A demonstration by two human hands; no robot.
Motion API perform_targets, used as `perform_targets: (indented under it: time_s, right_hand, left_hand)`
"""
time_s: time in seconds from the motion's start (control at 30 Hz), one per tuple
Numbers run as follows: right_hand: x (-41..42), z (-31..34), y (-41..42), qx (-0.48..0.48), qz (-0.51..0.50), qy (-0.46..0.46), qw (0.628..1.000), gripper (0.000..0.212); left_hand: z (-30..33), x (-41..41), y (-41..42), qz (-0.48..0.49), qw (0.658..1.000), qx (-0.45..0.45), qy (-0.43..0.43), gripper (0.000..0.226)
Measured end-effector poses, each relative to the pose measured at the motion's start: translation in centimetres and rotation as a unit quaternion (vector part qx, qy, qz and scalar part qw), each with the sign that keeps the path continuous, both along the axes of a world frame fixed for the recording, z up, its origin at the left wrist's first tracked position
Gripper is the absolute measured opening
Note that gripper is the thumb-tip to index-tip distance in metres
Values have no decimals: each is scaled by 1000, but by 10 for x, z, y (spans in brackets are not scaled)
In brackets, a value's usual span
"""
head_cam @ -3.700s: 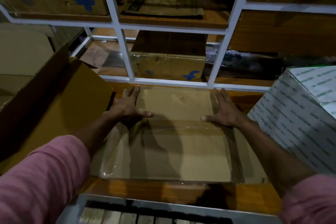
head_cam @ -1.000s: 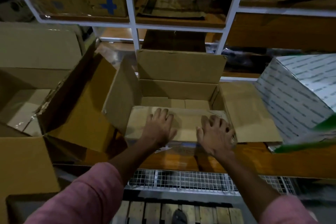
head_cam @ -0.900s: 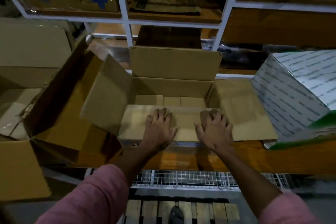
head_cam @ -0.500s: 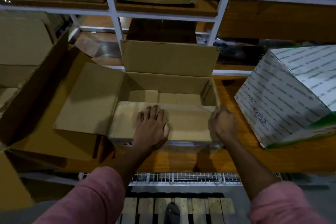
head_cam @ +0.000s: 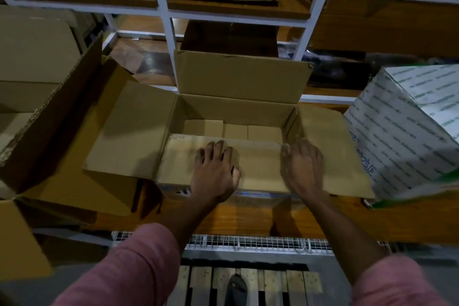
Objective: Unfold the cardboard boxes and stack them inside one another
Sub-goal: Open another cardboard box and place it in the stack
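An unfolded brown cardboard box (head_cam: 238, 109) stands open on the wooden shelf (head_cam: 248, 218) in front of me. Its back flap (head_cam: 241, 77) stands up, and its left flap (head_cam: 131, 131) and right flap (head_cam: 330, 151) lie spread outward. The near flap (head_cam: 258, 164) is folded in over the opening. My left hand (head_cam: 213, 171) presses flat on that flap with straight fingers. My right hand (head_cam: 301, 169), somewhat blurred, rests palm down on the flap's right end by the box corner. A larger open cardboard box (head_cam: 62, 131) leans at the left, its flap touching the small box's left flap.
A white box with green printed text (head_cam: 407, 126) stands close at the right. White shelf frames (head_cam: 171, 40) rise behind, with more cardboard boxes on the upper shelves. A wire mesh ledge (head_cam: 248, 242) and a slatted pallet lie below the shelf edge.
The flat cardboard became an open box. Over the last half second the right flap swung outward to the right, and my right hand came back onto the near flap. My left hand stayed pressing.
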State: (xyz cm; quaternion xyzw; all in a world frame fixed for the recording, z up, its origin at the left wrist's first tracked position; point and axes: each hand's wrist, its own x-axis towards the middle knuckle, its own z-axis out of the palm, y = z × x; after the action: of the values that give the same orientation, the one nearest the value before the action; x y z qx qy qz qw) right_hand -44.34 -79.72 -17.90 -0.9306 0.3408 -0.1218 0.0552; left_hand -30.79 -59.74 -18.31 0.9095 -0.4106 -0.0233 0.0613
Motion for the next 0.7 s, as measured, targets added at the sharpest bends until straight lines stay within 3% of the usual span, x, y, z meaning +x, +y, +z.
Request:
perform_targets:
  time_s: [0.07,0.23,0.7]
  right_hand:
    - [13,2,8,28,58,26,998,39]
    - [51,4,11,111,98,50,988,54]
    - [97,28,-8,126,117,84,981,44]
  left_hand:
    - [0,0,-2,3,1000,-1,-6,65]
    - [0,-2,-1,5,1000,8,-4,66]
    - [-3,24,-32,-5,1000,-14,25,58]
